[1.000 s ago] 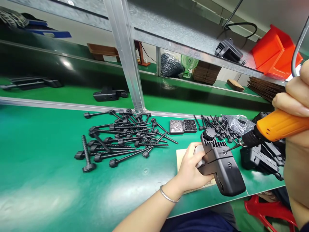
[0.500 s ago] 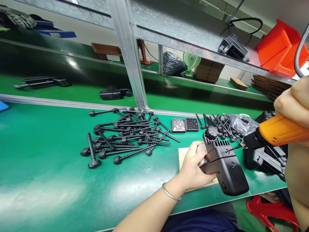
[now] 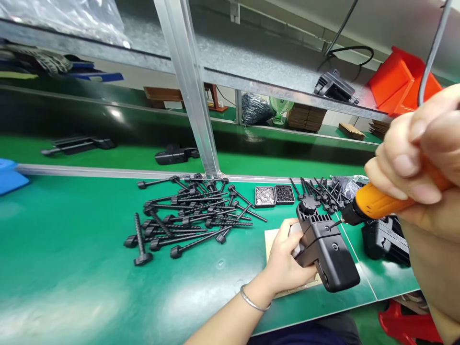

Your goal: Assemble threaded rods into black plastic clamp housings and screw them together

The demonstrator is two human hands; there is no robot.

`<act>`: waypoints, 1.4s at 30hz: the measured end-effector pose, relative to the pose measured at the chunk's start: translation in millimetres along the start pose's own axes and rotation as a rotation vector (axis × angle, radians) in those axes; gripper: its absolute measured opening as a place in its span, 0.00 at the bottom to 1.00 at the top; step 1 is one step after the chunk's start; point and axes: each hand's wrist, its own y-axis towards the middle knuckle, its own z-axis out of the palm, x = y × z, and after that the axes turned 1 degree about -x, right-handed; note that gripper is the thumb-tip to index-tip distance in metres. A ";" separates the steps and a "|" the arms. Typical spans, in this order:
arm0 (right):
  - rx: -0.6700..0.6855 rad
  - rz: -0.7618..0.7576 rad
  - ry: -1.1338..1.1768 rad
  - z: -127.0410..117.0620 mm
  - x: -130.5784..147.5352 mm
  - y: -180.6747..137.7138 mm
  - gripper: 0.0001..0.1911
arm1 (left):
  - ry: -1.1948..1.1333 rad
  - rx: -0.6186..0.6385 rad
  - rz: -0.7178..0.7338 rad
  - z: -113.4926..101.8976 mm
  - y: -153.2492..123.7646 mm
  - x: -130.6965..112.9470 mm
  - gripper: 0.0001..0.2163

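Observation:
My left hand point(image 3: 287, 258) is wrapped round a black plastic housing with a ribbed end and a knob point(image 3: 330, 256), held tilted above a tan board point(image 3: 272, 237). In my right hand point(image 3: 413, 148) is an orange electric screwdriver point(image 3: 381, 199). Its bit meets the upper of two screw holes on the housing's face. Left of the housing lies a heap of black threaded rods with knobs point(image 3: 194, 211). Just behind it stand a small tray of silver parts point(image 3: 265, 196) and a tray of small black screws point(image 3: 284, 194).
More black threaded rods point(image 3: 319, 191) and a clear plastic bag point(image 3: 347, 184) lie at the back right. Another black housing point(image 3: 386, 239) rests beyond my right wrist. A metal post point(image 3: 190, 91) and shelf edge cross above the green table point(image 3: 89, 258). An orange-red bin point(image 3: 398, 81) sits on the shelf.
The view has shifted, so the shelf and bench appear lower. The screwdriver bit stays at the same upper hole, and my right hand now shows more fully around the tool.

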 end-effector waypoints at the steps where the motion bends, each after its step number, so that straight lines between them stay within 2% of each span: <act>1: 0.000 -0.053 0.011 1.8 -0.1 -0.2 0.20 | 0.005 0.002 0.002 -0.1 -0.4 0.2 0.12; 3: 0.017 -0.113 0.023 4.1 -2.3 0.2 0.21 | 0.022 0.012 -0.006 -0.7 -0.7 -0.1 0.13; 8: 0.019 -0.107 0.072 3.9 -9.3 1.3 0.15 | 0.060 0.036 -0.016 -2.2 0.0 -0.6 0.20; 12: 0.039 -0.084 0.143 3.6 -10.1 4.3 0.17 | 0.045 0.046 -0.015 -2.0 -1.2 1.3 0.17; 18: 0.032 -0.059 0.097 5.2 -9.9 10.2 0.14 | 0.038 0.050 -0.031 -2.6 -2.8 1.0 0.13; 22: 0.036 -0.019 0.111 5.8 -7.4 9.2 0.17 | 0.060 0.045 -0.023 -3.5 -1.9 -1.2 0.12; 26: 0.080 -0.036 0.156 -3.3 -8.6 22.3 0.17 | 0.104 0.031 -0.055 -3.4 -2.4 -0.6 0.09; 28: 0.016 -0.084 0.172 -11.9 -18.0 39.8 0.16 | 0.109 0.033 -0.075 -3.3 -3.3 0.8 0.09; 30: -0.116 -0.066 0.098 -20.7 -36.9 61.1 0.13 | 0.102 0.045 -0.089 -3.6 -4.8 3.3 0.10; 32: -0.222 0.044 -0.039 -28.8 -65.1 78.2 0.10 | 0.098 0.055 -0.098 -4.3 -7.1 7.0 0.14; 34: -0.252 0.162 -0.164 -36.7 -97.9 82.1 0.09 | 0.094 0.075 -0.105 -5.3 -10.0 11.7 0.19; 36: -0.247 0.239 -0.260 -44.9 -128.0 67.0 0.08 | 0.057 0.087 -0.085 -6.3 -12.7 16.1 0.24; 38: -0.222 0.294 -0.353 -52.4 -148.2 32.6 0.12 | -0.031 0.081 -0.049 -7.3 -14.8 18.6 0.28; 40: -0.109 0.329 -0.394 -58.3 -154.7 -14.2 0.13 | -0.134 0.064 -0.045 -8.2 -15.7 18.7 0.34; 42: 0.095 0.366 -0.377 -61.2 -150.3 -61.3 0.13 | -0.214 0.064 -0.080 -9.0 -15.8 17.2 0.38</act>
